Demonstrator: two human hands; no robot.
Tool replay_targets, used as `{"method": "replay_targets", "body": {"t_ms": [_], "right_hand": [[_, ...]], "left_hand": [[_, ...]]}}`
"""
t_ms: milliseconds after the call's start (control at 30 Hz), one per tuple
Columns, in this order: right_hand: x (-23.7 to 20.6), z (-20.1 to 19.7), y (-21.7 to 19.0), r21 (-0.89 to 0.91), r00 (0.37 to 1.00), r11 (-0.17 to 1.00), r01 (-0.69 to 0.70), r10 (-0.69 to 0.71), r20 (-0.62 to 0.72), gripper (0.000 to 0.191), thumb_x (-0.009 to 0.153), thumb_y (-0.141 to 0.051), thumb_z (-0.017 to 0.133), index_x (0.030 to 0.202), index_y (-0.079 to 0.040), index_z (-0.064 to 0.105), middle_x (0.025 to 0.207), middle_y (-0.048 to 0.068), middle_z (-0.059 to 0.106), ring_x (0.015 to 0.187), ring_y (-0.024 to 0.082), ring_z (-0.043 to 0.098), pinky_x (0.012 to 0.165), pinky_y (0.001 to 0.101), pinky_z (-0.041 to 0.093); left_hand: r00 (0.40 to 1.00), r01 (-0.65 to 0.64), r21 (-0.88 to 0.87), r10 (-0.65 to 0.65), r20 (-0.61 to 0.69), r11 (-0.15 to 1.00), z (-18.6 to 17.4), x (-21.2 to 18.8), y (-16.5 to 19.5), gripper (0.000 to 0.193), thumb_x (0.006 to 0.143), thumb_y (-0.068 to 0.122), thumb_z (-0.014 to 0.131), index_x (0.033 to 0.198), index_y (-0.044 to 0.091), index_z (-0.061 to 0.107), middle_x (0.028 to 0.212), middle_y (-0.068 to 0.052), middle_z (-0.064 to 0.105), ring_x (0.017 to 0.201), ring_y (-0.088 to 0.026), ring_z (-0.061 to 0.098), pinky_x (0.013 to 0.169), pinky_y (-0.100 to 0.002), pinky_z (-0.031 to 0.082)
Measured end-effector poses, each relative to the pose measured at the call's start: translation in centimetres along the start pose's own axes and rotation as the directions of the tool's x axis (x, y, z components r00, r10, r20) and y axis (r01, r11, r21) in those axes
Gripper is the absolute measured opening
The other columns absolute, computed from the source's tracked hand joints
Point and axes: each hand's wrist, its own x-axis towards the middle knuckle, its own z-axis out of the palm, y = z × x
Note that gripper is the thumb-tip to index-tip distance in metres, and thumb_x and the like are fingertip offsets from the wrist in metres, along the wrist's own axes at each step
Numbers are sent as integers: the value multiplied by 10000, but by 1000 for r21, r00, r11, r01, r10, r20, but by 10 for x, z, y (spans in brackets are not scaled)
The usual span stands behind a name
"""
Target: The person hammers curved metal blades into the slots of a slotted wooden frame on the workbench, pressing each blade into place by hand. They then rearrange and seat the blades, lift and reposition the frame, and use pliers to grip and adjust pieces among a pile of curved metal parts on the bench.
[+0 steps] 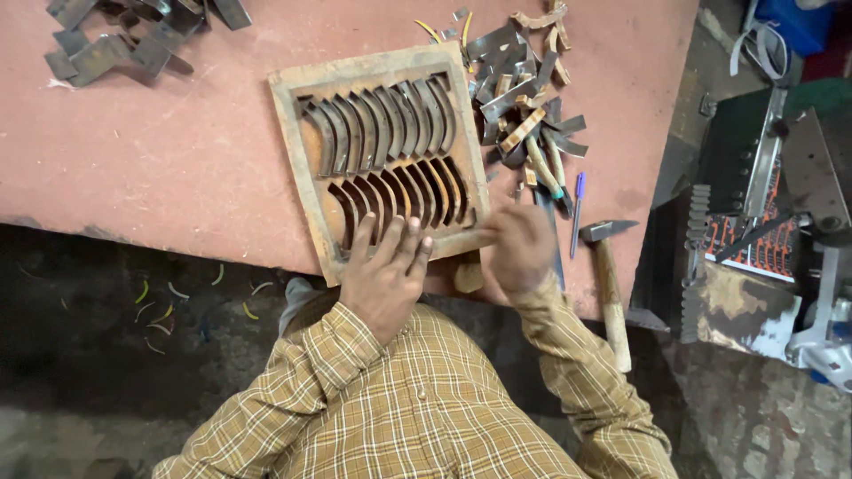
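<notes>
The left hand (383, 270) lies flat, fingers spread, on the near edge of the frame (380, 160), gripping nothing. Curved blades (382, 133) fill the frame just beyond its fingertips. The right hand (519, 248) is curled around a wooden piece (468, 270) at the frame's near corner. Right of that hand a hammer (611, 293) rests on the desk (177, 160); scraps (524, 98) pile beyond it.

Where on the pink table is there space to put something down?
The biggest bare patch of the table lies left of the wooden frame, below the metal pieces in the far corner. Right of the frame is crowded: scrap strips, a pen and a hammer.
</notes>
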Motion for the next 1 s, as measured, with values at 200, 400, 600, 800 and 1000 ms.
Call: {"method": "replay_targets", "body": {"t_ms": [200,400,600,800,1000], "right_hand": [[34,-58,-1,313,783,821,-478,560,-272,64,1051,25,681,1046,-25,642,948,83,605,707,138,544,627,248,457],[23,-26,-1,214,903,877,-429,418,96,137,928,14,750,1046,-23,692,986,89,684,717,140,634,642,252,503],[-12,-6,4,212,838,811,-545,517,176,104,954,-43,761,1037,-10,707,957,91,701,691,136,659,620,260,522],[-14,3,-4,247,809,771,-587,548,211,186,976,-91,747,1117,16,691,985,103,716,762,121,706,650,245,571],[-18,9,-5,250,760,720,-647,581,291,271,1002,-128,718,1230,14,684,957,109,749,774,105,709,682,258,571]], "left_hand": [[987,-63,-61,53,-152,996,9,-11,-12,419,845,123,616,1227,1,739,1319,-189,716,1304,-335,573,1163,-569,293],[928,96,-226,-170,-332,969,-5,-52,-34,250,920,153,805,1136,36,758,1069,-108,751,1034,-296,592,975,-441,395],[829,430,-272,-496,-258,861,-29,-88,-52,326,908,120,802,1212,41,712,1054,-99,713,1035,-327,545,969,-445,447],[839,430,-254,-487,-240,866,-26,-68,-48,561,884,248,786,1349,-15,612,1268,-179,635,1123,-356,534,1000,-467,448],[773,597,-214,-626,-104,773,-16,-67,-30,625,841,320,786,1362,16,621,1302,-162,542,1202,-362,452,991,-539,360]]}}
